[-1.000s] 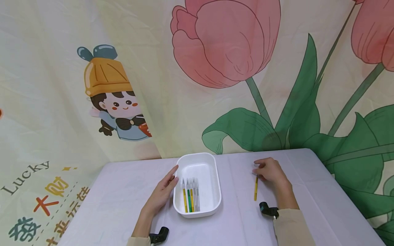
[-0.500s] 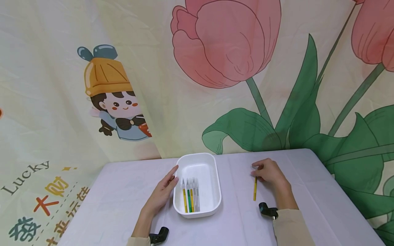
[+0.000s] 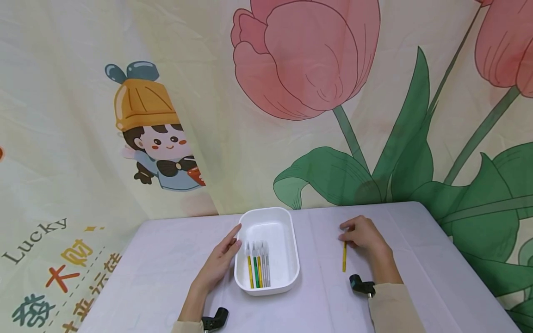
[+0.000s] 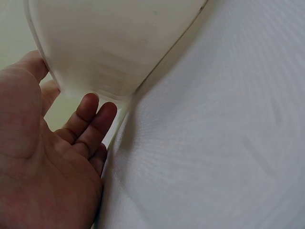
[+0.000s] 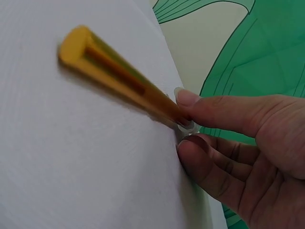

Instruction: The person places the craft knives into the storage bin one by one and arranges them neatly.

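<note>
My left hand [image 3: 218,262] lies against the left side of a white plastic tray [image 3: 284,266], its straight index finger and thumb touching the rim. In the left wrist view, more fingers [image 4: 97,119] stand beside the tray's outer wall [image 4: 109,43]. Several slim craft knives [image 3: 258,272] with clear caps lie side by side in the tray, in yellow, green and silver. My right hand [image 3: 365,235] pinches a yellow-gold craft knife [image 3: 344,259] by its clear-capped end between thumb and finger. In the right wrist view, the handle [image 5: 119,71] points away from the fingers; the cap is mostly hidden.
A white cloth [image 3: 316,300] covers the table, whose far edge meets a printed curtain [image 3: 233,152] with tulips and a cartoon figure. Small black wrist cameras [image 3: 362,285] are worn on both wrists.
My right hand has shifted slightly left and down with the craft knife, and thumb and finger have drawn closer on it. The left hand and the tray stay where they were.
</note>
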Demonstrator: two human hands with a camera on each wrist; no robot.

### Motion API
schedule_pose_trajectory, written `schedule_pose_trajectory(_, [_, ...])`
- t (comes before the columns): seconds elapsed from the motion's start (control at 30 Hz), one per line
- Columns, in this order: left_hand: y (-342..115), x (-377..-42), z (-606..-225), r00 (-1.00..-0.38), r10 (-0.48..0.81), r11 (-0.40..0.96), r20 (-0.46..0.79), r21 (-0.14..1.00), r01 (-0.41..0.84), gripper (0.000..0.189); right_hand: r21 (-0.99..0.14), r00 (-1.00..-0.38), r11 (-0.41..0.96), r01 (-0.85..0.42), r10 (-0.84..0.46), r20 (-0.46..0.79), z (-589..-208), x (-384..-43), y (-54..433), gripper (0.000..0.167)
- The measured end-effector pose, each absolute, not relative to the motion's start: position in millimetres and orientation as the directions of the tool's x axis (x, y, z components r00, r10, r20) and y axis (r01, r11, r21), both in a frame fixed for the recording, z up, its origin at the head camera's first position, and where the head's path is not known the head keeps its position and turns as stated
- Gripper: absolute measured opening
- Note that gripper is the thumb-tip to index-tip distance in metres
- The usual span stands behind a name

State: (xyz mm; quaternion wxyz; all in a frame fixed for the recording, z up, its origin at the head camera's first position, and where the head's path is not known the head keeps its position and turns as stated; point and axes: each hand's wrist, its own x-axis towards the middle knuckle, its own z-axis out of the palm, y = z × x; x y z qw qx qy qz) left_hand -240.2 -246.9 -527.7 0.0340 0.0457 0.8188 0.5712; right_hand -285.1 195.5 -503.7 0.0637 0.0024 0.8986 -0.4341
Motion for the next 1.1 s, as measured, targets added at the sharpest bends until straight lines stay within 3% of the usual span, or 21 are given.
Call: schedule_pose_trajectory(1.1, [-246.1,-239.7,-525.9,-0.993,0.119,0.339,-0.012,0.94,0.029,0.055,-0.783,-0.989,0.619,0.07,-0.061,-0.137,-499.4,-284.5,197.0,0.026])
